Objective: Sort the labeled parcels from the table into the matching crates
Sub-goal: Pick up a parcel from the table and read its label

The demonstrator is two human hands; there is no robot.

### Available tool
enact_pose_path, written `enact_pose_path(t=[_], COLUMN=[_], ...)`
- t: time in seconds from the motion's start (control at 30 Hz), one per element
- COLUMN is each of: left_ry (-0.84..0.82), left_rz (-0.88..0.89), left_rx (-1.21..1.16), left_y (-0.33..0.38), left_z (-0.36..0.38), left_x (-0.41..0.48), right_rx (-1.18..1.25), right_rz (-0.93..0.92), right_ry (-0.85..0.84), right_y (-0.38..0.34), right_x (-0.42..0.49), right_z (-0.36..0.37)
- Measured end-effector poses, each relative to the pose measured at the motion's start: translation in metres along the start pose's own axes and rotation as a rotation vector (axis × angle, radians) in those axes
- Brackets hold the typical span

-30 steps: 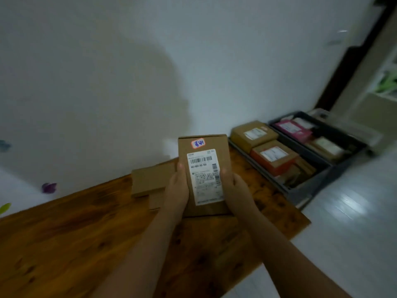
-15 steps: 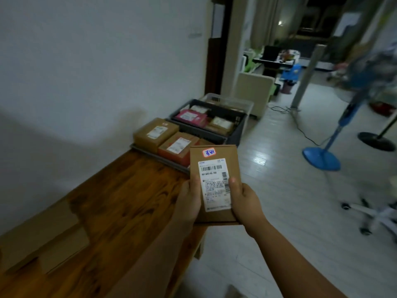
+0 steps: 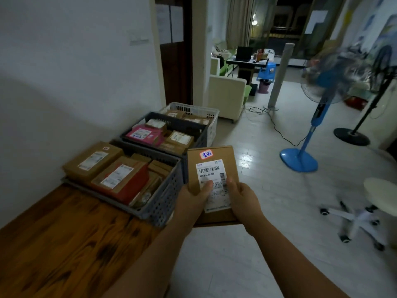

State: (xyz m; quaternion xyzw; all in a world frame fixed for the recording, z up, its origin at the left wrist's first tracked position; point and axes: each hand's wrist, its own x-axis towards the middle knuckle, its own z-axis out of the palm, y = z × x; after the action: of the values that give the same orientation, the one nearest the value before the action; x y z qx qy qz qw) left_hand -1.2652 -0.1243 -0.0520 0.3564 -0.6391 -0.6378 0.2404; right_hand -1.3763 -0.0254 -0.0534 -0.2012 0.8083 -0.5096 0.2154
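Brown parcel (image 3: pixel 211 168) is held label-up above the floor, just right of the nearest grey crate (image 3: pixel 167 196) (packed with parcels). It is gripped at its near edges by left hand (image 3: pixel 191 203) and right hand (image 3: pixel 245 201), with thumbs clamped on top; the fingers beneath are hidden.

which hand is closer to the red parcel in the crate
Left. The left hand grips the brown box beside the crate holding the red parcel; the right hand grips the box's far edge.

Brown parcel (image 3: pixel 211 166), white barcode label and red-edged sticker facing up, gripped at its near end by left hand (image 3: pixel 191 201) and right hand (image 3: pixel 245 201); grey crate (image 3: pixel 165 196), dark crate (image 3: pixel 171 119) and white crate (image 3: pixel 193 106) stand in a row, all holding parcels.
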Motion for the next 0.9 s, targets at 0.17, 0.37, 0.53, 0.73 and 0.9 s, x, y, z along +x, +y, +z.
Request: enact_pose_path(t=[0.17,0.37,0.53,0.73,0.9], left_ry=[-0.047,-0.05,-0.04,-0.022,0.046], left_rz=[-0.02,0.009,-0.004,-0.018,-0.062], left_rx=[-0.02,-0.077,-0.127,-0.126,-0.199], left_y=[0.001,0.005,0.013,0.041,0.05], left_z=[0.046,0.11,0.153,0.177,0.188], left_x=[0.058,0.152,0.26,0.377,0.446], right_rx=[0.017,-0.007,-0.038,-0.008,-0.021], right_rz=[0.02,0.02,0.006,0.022,0.039], right_ry=[0.018,0.061,0.061,0.031,-0.067], right_y=[0.009,0.017,0.006,-0.028,-0.036], right_x=[0.061,0.162,0.274,0.392,0.475], right_z=[-0.03,-0.065,-0.081,-0.085,-0.073])
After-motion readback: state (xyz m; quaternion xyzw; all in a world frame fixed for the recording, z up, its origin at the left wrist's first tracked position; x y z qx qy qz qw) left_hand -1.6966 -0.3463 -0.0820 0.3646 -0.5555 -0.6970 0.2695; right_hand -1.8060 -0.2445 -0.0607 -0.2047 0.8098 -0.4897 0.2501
